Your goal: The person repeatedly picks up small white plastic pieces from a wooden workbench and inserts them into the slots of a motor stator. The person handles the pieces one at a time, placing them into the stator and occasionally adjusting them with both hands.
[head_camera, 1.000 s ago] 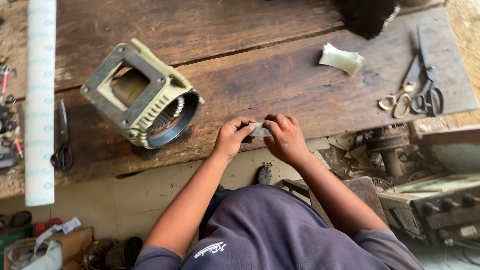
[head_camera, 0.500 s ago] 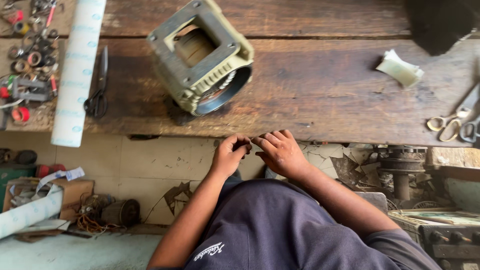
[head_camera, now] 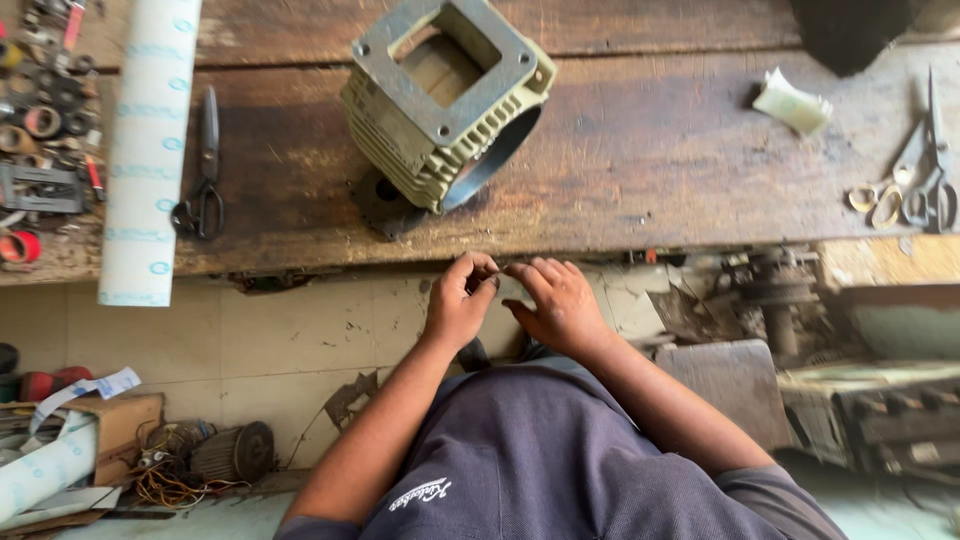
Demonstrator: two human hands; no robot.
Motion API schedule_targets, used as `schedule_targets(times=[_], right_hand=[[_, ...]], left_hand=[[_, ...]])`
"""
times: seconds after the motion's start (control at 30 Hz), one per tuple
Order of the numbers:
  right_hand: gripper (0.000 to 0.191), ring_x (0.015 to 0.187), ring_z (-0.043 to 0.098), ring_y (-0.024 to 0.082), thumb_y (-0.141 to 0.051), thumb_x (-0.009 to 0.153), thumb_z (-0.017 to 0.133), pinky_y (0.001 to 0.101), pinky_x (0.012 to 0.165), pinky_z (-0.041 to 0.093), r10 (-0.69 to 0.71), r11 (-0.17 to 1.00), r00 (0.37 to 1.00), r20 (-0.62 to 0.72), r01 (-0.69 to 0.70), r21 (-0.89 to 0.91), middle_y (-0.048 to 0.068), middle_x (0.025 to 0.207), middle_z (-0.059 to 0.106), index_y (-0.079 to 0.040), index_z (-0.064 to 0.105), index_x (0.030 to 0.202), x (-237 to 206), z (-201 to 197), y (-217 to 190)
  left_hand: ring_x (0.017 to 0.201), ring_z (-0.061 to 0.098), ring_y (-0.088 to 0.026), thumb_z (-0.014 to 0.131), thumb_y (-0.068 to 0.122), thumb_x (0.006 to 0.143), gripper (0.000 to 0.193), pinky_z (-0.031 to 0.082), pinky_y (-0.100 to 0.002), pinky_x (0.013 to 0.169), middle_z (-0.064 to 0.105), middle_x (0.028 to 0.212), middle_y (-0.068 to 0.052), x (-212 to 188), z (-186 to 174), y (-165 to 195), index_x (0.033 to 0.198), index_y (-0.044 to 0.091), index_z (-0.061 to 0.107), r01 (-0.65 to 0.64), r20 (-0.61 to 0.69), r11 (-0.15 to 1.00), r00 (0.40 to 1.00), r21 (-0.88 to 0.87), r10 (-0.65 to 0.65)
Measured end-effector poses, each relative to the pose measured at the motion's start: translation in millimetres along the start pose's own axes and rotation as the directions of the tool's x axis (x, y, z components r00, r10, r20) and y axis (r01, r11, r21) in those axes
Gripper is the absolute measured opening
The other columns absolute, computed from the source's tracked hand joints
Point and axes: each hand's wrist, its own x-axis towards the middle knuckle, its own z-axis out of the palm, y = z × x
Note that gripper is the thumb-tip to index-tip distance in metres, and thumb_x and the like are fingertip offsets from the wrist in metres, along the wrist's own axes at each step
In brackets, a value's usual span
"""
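Small strip (head_camera: 510, 283) (level, left-right) between hands

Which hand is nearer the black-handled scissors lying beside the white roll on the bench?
Left. The left hand is below and to the right of the black-handled scissors, off the bench edge. The right hand sits farther right, beside the left.

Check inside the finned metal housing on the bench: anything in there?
Through the square opening of the finned metal housing, only the wooden bench shows. The round bore's interior is in shadow; nothing can be made out there.
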Motion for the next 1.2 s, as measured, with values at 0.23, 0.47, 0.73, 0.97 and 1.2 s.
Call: schedule_targets(times=[0.23,0.47,0.73,0.97,1.2], right_hand=[[0.049,0.092,0.063,0.028,-0.021,0.079,0.079,0.0415,0.079,0.048,0.045,0.992,0.999,-0.002,-0.045,-0.119,0.008,0.101,0.065,-0.010,0.064,0.125,-9.0,4.9,-16.8],[0.047,0.093,0.063,0.026,-0.021,0.081,0.078,0.0408,0.080,0.048,0.023,0.985,1.000,0.010,-0.021,-0.169,0.007,0.099,0.064,-0.010,0.064,0.125,-2.9,4.4,-21.1],[0.045,0.093,0.063,0.026,-0.021,0.084,0.078,0.0409,0.081,0.048,0.027,0.981,0.999,-0.020,-0.030,-0.190,0.006,0.099,0.064,-0.010,0.064,0.126,0.8,7.5,-23.5],[0.045,0.094,0.064,0.025,-0.020,0.083,0.078,0.0401,0.081,0.049,-0.031,0.981,0.997,-0.073,0.016,-0.193,0.007,0.103,0.065,-0.010,0.064,0.125,8.0,15.1,-26.6],[0.045,0.096,0.065,0.025,-0.021,0.085,0.079,0.0402,0.081,0.050,-0.021,0.980,0.997,-0.073,0.006,-0.198,0.008,0.104,0.066,-0.009,0.063,0.126,12.4,19.7,-25.9]], left_hand=[[0.076,0.058,-0.008,0.063,0.000,0.093,0.016,0.050,-0.026,0.068,0.061,0.084,0.001,-5.0,-8.3,1.1,0.106,0.007,0.059,0.087,0.147,0.996,0.985,0.034,-0.092],[0.078,0.059,-0.010,0.062,0.003,0.094,0.013,0.051,-0.028,0.071,0.062,0.084,-0.001,-3.6,-11.2,-1.5,0.107,0.007,0.059,0.103,0.138,0.990,0.984,0.092,-0.115],[0.078,0.059,-0.010,0.063,0.004,0.094,0.011,0.051,-0.028,0.070,0.061,0.084,-0.001,3.2,-16.2,-9.8,0.105,0.006,0.059,0.111,0.162,0.991,0.979,0.077,-0.123],[0.075,0.059,-0.012,0.060,0.005,0.094,0.009,0.051,-0.031,0.069,0.061,0.080,-0.003,8.0,-22.6,-5.7,0.103,0.007,0.057,0.125,0.146,0.984,0.979,0.125,-0.143],[0.076,0.060,-0.011,0.057,0.006,0.097,0.008,0.050,-0.030,0.070,0.062,0.083,-0.001,8.5,-23.0,-7.6,0.104,0.007,0.055,0.117,0.109,0.983,0.985,0.139,-0.133]])
